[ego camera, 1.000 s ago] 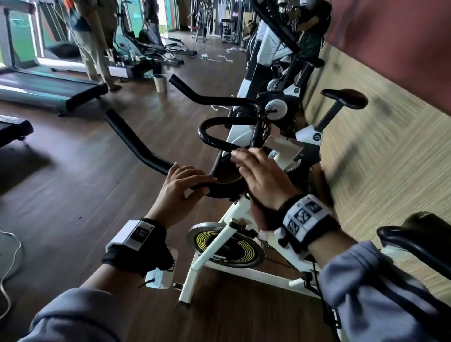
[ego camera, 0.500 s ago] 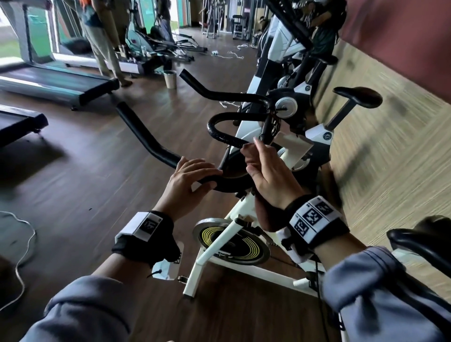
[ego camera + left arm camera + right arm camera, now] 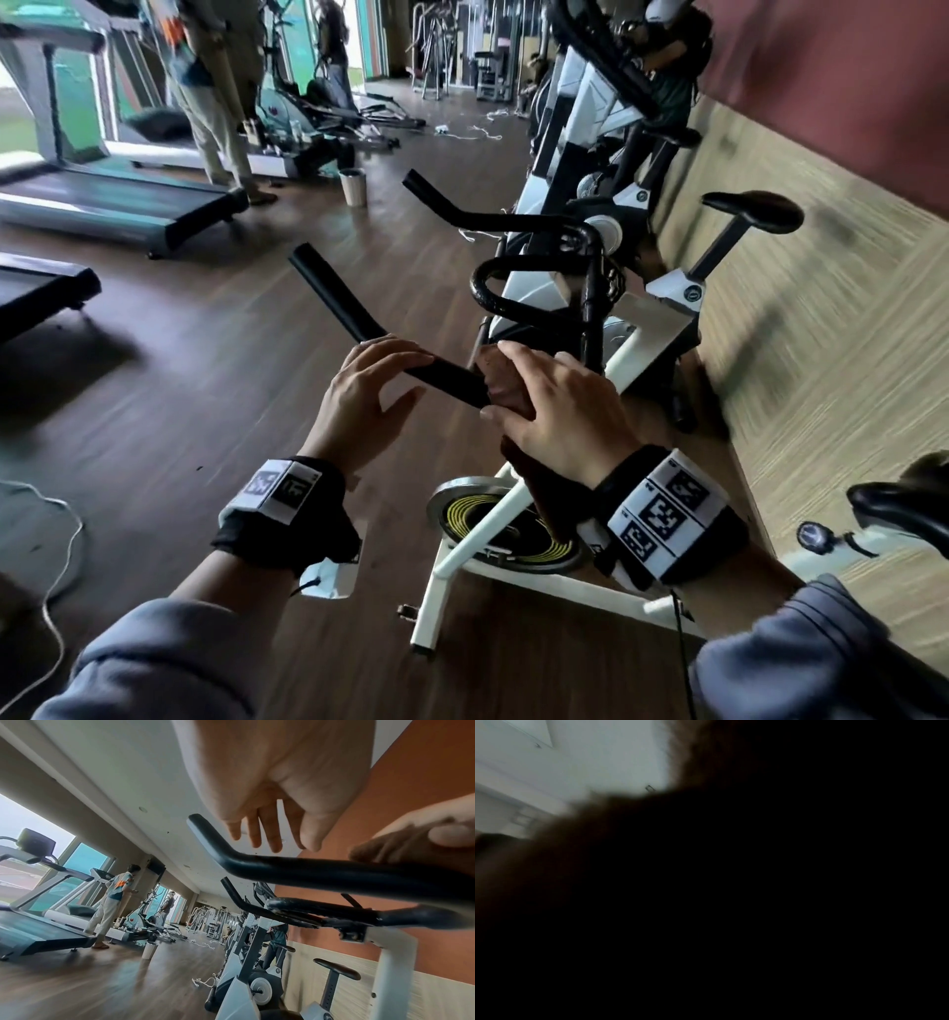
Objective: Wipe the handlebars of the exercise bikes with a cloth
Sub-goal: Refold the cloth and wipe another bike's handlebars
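Note:
The near bike's black handlebar [image 3: 339, 298] juts up and to the left. My left hand [image 3: 405, 370] lies over it with straight, loose fingers and the thumb apart below; in the left wrist view the fingers [image 3: 270, 835] hover just above the bar [image 3: 308, 870] without closing. My right hand [image 3: 534, 390] holds a brown cloth [image 3: 500, 377] wrapped on the bar right beside the left hand, also seen as the cloth [image 3: 385, 852] in the left wrist view. The right wrist view is almost wholly dark.
A second bike's handlebars [image 3: 513, 223] and saddle [image 3: 755, 210] stand just beyond, with more bikes along the right wall. Treadmills [image 3: 102, 205], a standing person [image 3: 221, 103] and a small bin [image 3: 353, 187] are to the left. A cable [image 3: 61, 555] lies on the floor.
My left hand has let go of its grip on the bar and now rests loosely on it. The right hand with the cloth came from the bar's centre to the left arm.

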